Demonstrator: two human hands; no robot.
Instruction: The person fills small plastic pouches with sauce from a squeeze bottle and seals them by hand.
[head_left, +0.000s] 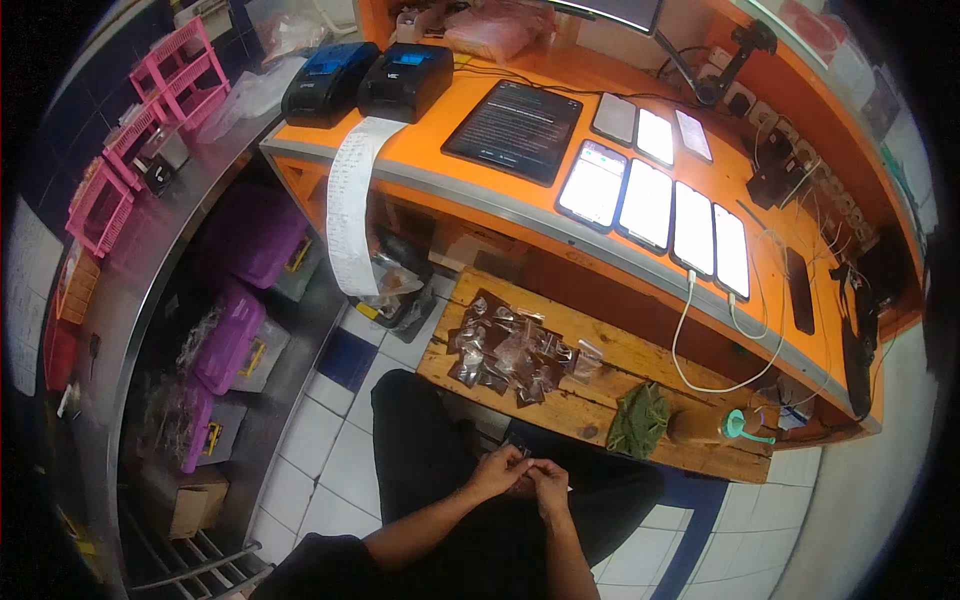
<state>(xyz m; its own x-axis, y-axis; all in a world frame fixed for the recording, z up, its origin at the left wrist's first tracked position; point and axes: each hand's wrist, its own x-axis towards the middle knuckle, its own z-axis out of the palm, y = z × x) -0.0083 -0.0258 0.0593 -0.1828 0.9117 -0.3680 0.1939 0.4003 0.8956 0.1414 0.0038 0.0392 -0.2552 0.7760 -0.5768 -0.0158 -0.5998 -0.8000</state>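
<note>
My left hand (499, 469) and my right hand (550, 480) meet over my lap, fingertips pinched together. Between them is a small clear plastic packet (517, 444), partly hidden by the fingers. Just ahead, on a low wooden bench (450, 360), lies a heap of small zip bags (502, 345) with dark brown contents. One paler zip bag (588, 361) rests at the heap's right side. Farther right on the bench are a crumpled green cloth (639, 421) and a bottle of brown liquid (694, 426) with a turquoise cap, lying on its side.
An orange counter (420, 154) beyond the bench carries two receipt printers (405, 81), a tablet (517, 131) and several phones (645, 202). A long paper strip (349, 210) hangs from one printer. A white charging cable (679, 337) loops over the counter edge. Purple-lidded boxes (232, 337) stand at left.
</note>
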